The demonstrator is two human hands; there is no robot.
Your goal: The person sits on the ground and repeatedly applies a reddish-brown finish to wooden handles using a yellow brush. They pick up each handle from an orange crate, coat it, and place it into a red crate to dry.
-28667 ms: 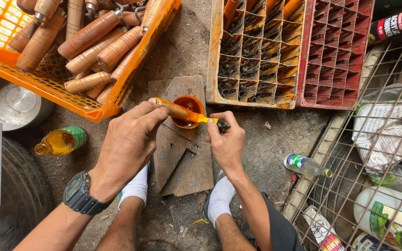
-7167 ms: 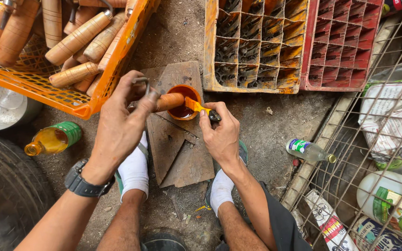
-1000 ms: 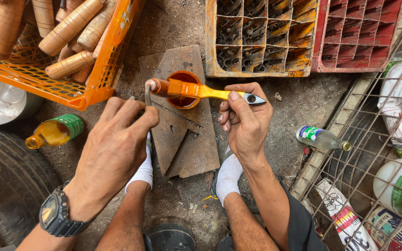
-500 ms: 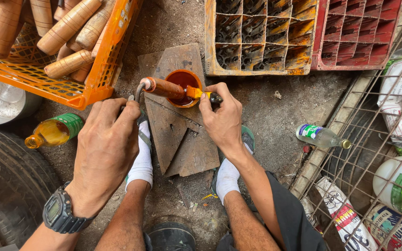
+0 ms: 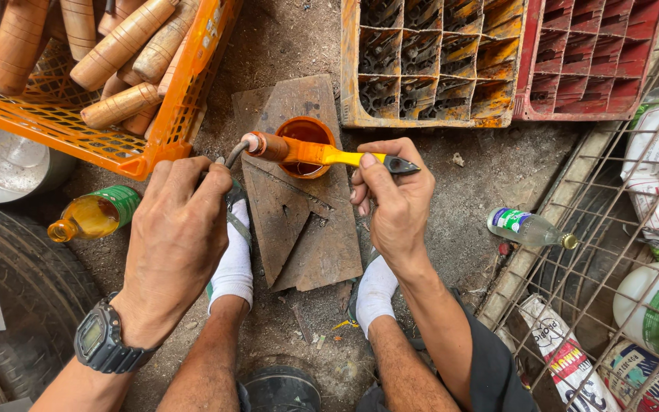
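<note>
My left hand (image 5: 177, 236) grips a thin bent metal rod (image 5: 232, 152) that carries a short wooden handle (image 5: 268, 145), wet with orange-brown coating, over a small orange cup (image 5: 308, 128) of the same liquid. My right hand (image 5: 394, 198) holds a yellow-handled brush (image 5: 345, 158), and its bristles rest on the wooden handle. The cup stands on worn wooden boards (image 5: 299, 229) on the ground. My feet in white socks (image 5: 234, 259) rest either side of the boards.
An orange basket (image 5: 158, 145) of turned wooden handles (image 5: 120, 46) sits at top left. Beyond the cup stand an orange divided crate (image 5: 429, 118) and a red one (image 5: 581, 111). An amber-filled bottle (image 5: 97, 215), a tyre (image 5: 17, 305), a clear plastic bottle (image 5: 528, 227) and wire racks (image 5: 612, 229) ring the spot.
The brush has slid back to the right along the wooden handle, so more of its yellow handle shows. My left hand keeps the rod almost still.
</note>
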